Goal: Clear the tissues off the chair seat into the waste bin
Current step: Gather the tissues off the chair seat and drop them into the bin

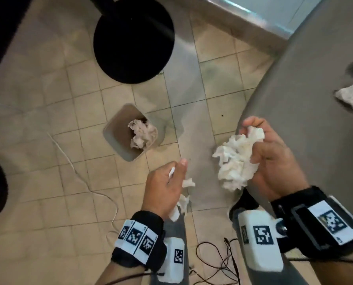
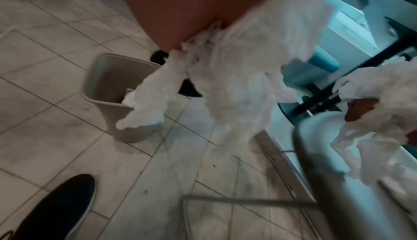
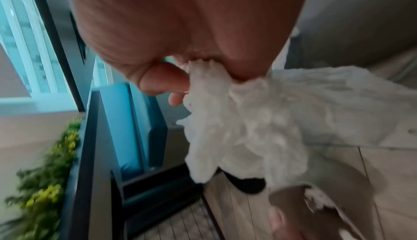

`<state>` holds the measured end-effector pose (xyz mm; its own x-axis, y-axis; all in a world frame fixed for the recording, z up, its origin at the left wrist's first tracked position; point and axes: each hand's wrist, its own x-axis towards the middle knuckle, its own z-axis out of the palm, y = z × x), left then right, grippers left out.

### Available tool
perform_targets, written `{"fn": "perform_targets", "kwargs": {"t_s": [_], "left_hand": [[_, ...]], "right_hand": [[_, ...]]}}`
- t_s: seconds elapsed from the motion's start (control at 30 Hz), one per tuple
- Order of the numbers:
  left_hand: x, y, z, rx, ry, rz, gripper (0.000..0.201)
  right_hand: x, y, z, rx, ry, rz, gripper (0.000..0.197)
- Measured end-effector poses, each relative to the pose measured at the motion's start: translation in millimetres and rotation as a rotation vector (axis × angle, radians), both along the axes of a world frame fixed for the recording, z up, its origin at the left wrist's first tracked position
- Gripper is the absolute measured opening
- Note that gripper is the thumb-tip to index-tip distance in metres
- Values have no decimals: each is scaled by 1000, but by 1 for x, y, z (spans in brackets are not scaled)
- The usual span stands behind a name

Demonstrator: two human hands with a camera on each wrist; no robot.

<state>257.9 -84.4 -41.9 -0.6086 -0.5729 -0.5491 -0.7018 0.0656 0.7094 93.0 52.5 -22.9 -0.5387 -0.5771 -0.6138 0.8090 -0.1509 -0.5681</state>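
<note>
We locate the waste bin (image 1: 118, 138) on the floor, ahead and left of both hands, with tissues (image 1: 142, 133) in it. The chair seat (image 1: 307, 95) lies to the right, with 2 loose tissues (image 1: 351, 95) on it. A round base (image 1: 133, 39) stands behind the bin.

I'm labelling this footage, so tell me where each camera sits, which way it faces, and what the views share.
Head: worn on the head, looking down at the waste bin, chair seat, left hand and right hand.
Left wrist: looks along the left hand's tissue wad toward the bin; a black shoe shows.
Right wrist: looks along the right hand at its tissue wad, toward a window.
Shared: all three show held tissues; head and left wrist show the bin.
</note>
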Motion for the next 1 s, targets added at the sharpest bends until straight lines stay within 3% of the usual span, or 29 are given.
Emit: {"fn": "perform_targets", "kwargs": {"t_s": [0.1,0.2,0.33,0.47,0.63,0.83,1.0], "left_hand": [[26,-57,-30,-14,-67,50,28],[44,-109,-65,86,-158,91,8],[51,-158,-113,105,-249,36,26],[52,-203,-170,-38,-234,2,41],[55,-253,-235,-237,-258,-25,43],[55,-261,-259,-145,-459,-174,74],[53,-243,-232,-124,-463,-159,57]], "right_hand": [[34,-70,-39,103,68,137,51],[70,-137,-88,186,116,252,48],[104,-211,-154,283,175,304,45],[112,-268,-207,311,257,373,44],[110,-312,-258,328,274,427,43],[111,-313,-280,467,405,745,71],[113,-280,-247,422,414,824,66]]}}
